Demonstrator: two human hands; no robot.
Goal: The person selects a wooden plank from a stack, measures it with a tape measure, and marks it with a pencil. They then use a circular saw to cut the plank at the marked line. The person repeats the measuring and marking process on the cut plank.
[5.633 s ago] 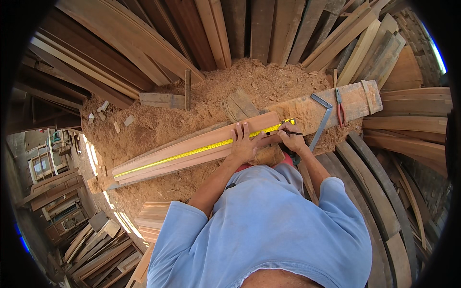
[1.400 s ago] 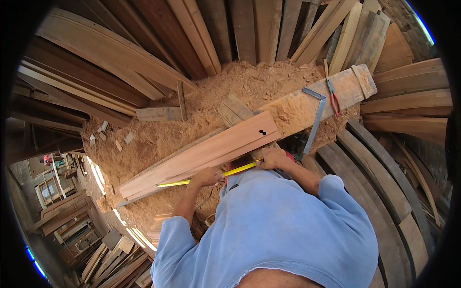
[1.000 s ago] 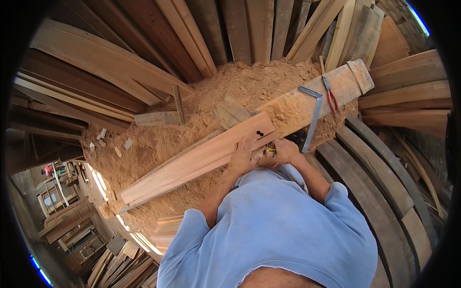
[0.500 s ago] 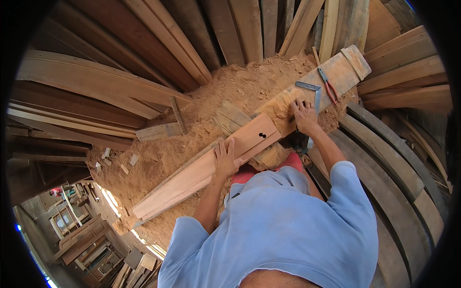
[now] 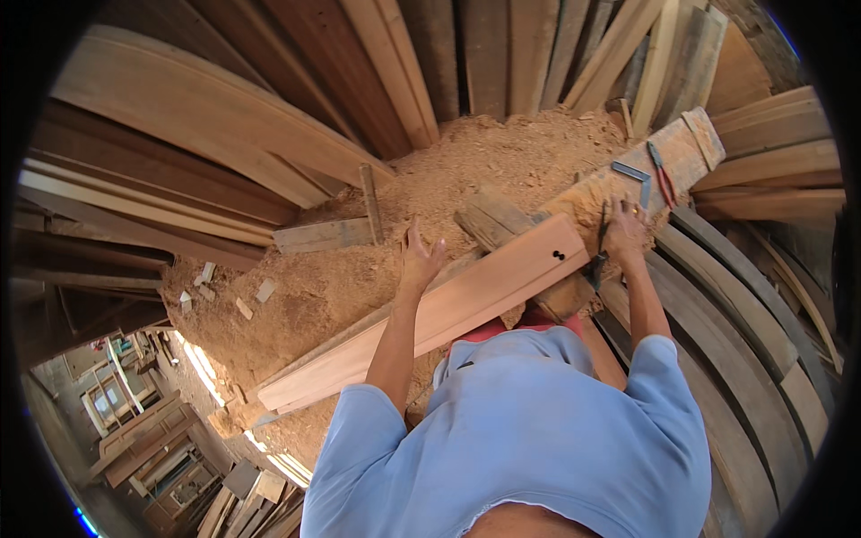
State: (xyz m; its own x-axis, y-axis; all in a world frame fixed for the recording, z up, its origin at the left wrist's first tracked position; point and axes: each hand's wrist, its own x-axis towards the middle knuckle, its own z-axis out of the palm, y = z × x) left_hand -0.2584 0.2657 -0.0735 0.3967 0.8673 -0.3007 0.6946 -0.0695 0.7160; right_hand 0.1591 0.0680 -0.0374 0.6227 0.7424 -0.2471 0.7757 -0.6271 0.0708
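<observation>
No packages, labels, signs or screens showed anywhere in the view.

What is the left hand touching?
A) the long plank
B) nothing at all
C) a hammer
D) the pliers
A: the left hand lies flat on the far edge of the long plank, while the pliers sit away on the beam by the right hand.
</observation>
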